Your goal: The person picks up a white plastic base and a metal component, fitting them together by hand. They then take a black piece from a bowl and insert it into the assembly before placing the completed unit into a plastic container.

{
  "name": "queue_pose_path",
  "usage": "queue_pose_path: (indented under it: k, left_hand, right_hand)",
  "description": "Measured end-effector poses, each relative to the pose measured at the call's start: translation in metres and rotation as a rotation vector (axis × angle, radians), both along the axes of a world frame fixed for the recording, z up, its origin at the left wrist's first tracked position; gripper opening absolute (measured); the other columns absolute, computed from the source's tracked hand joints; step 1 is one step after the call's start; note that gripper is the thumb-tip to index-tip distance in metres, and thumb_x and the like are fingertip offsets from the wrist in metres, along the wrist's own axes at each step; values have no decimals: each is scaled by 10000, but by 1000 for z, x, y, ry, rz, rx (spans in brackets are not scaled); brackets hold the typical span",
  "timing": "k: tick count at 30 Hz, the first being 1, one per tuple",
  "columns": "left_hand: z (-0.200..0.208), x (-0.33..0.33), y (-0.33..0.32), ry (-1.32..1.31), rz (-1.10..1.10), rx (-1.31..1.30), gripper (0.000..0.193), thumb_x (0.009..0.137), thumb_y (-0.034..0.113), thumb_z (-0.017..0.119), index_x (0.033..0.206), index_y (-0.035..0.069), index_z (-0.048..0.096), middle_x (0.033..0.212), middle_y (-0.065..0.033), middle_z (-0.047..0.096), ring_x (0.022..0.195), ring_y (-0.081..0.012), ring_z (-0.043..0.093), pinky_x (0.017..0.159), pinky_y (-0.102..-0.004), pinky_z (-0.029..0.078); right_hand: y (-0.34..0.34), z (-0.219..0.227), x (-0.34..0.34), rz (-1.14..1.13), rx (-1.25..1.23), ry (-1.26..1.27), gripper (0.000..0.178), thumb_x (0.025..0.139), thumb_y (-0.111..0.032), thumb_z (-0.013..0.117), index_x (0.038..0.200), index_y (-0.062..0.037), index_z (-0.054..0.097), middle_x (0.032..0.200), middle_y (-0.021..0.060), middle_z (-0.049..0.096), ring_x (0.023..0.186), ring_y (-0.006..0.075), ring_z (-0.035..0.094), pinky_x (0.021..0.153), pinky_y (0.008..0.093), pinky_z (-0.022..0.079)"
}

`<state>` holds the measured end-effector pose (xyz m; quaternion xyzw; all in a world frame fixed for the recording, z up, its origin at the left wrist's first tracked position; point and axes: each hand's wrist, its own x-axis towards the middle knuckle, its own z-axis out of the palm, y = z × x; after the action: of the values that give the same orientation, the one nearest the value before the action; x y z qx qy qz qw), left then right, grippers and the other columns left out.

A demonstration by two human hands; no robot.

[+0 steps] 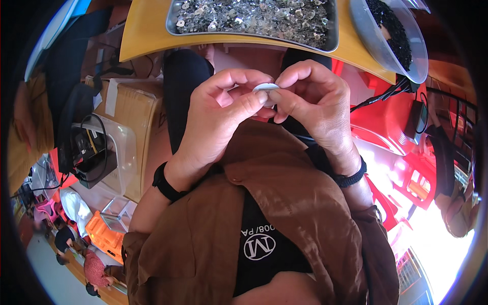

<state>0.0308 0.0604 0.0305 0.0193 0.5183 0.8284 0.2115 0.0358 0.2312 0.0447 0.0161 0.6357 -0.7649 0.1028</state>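
Both hands meet in front of my body, just short of the table edge. Between their fingertips is a small round whitish disc (266,87), with part of it hidden by the thumbs. My left hand (223,99) pinches its left side between thumb and fingers. From the other side my right hand (315,99) grips it with thumb and forefinger. Beyond the hands, a metal tray (175,31) holds a heap of small clear and silvery pieces. To its right stands a clear plastic bowl (418,56) with many small black parts.
The yellow table (147,30) spans the far side. A cardboard box (140,117) and a clear plastic bin (124,152) with black items sit at left. Red plastic stools (378,124) and black cables (378,96) are at right. Other people (96,269) appear at lower left.
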Motion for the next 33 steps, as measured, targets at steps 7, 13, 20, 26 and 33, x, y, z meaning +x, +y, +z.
queue_pose_path:
  k: [7, 13, 20, 26, 33]
  left_hand:
    - [-1, -1, -4, -105, -37, 38, 185, 857, 15, 569, 1038, -25, 567, 969, -99, 627, 866, -168, 636, 758, -307, 550]
    - [-7, -2, -6, -196, -62, 171, 126, 867, 38, 549, 985, -2, 565, 915, -100, 637, 810, -179, 645, 712, -306, 550]
    - [-12, -9, -10, -214, -136, 209, 123, 879, 61, 556, 985, -1, 561, 912, -92, 643, 816, -196, 652, 747, -314, 543]
    - [1, -4, -7, -162, -128, 97, 284, 899, 75, 554, 1170, -6, 539, 1072, -114, 600, 1010, -210, 596, 882, -367, 510]
    - [6, -2, -7, -143, -106, 59, 372, 896, 43, 562, 1258, -10, 494, 1156, -128, 573, 1043, -201, 585, 897, -357, 509]
  right_hand:
    - [-4, 0, 6, 35, 16, 39, 101, 823, 66, 630, 886, 25, 563, 792, 53, 627, 703, 86, 623, 607, 199, 523]
    - [-4, -1, 6, 62, 22, 55, 112, 820, 68, 632, 896, 32, 558, 796, 66, 635, 701, 86, 623, 611, 203, 525]
    - [-6, -5, 4, 69, -8, 40, 141, 824, 42, 642, 933, 30, 553, 821, 68, 634, 712, 92, 631, 620, 212, 542]
    - [-2, -6, 2, -51, -6, 17, 180, 814, 38, 649, 971, 12, 565, 825, 42, 631, 724, 72, 618, 613, 204, 543]
    - [-3, -14, 5, -173, 336, 301, 202, 742, 73, 661, 915, -30, 638, 851, 43, 615, 678, 93, 605, 557, 232, 515]
